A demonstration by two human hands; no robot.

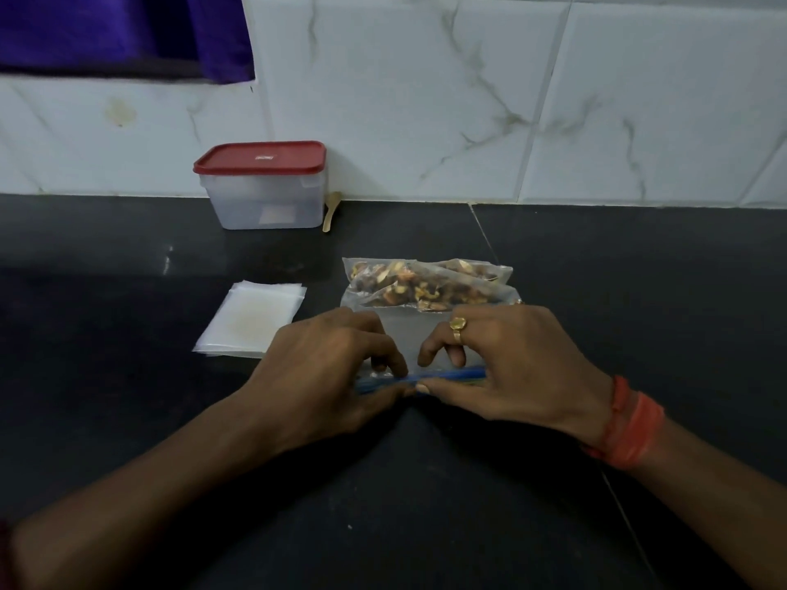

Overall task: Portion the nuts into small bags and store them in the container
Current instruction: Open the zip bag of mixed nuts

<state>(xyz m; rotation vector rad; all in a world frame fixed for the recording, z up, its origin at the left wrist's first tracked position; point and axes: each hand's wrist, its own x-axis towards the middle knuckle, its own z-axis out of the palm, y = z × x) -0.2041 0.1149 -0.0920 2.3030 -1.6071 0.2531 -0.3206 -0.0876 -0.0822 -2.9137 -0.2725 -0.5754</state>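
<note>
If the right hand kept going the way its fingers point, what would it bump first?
Probably the left hand: the right hand points leftward along the blue zip strip of the nut bag, and their fingertips nearly meet there.

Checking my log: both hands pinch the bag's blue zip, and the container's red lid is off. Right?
No: the head view shows the red lid on the container. The left hand and right hand do pinch the blue zip of the bag.

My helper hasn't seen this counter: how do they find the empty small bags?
On the black counter, look nearer than the red-lidded container. A flat stack of small bags lies just left of the left hand. Unlike the nut bag, they are empty.
</note>
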